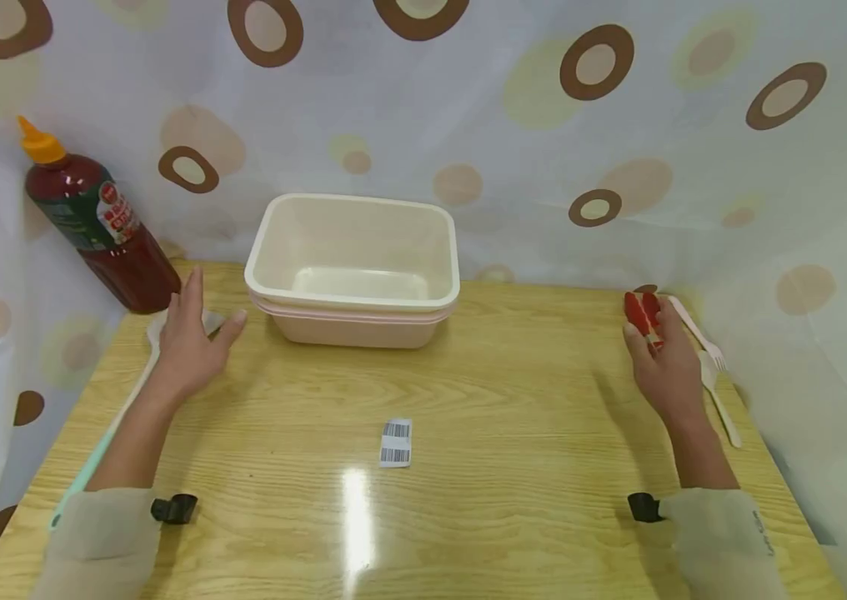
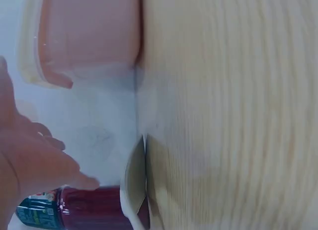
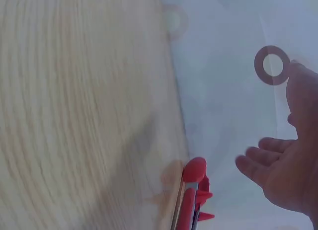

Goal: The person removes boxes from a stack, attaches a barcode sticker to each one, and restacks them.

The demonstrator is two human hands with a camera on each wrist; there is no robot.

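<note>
My left hand [image 1: 194,350] hovers with fingers spread over the head of a long-handled utensil [image 1: 136,387], white with a mint-green handle end. In the left wrist view its curved white head [image 2: 134,180] lies on the table below the hand [image 2: 30,155]. Just beyond stands a dark red sauce bottle [image 1: 140,262] with an orange nozzle cap. On the far right, my right hand [image 1: 671,367] overlaps a red utensil [image 1: 643,315]. The right wrist view shows that utensil, with rounded red ends and metal strips [image 3: 195,170], apart from the loosely bent fingers [image 3: 253,165].
Nested cream and pink tubs [image 1: 356,325] stand at the back centre. A barcode label [image 1: 396,442] lies mid-table. Beside the right hand are a pale pink fork [image 1: 694,327] and a cream spoon [image 1: 719,400]. Patterned sheeting [image 1: 513,167] walls the back and both sides.
</note>
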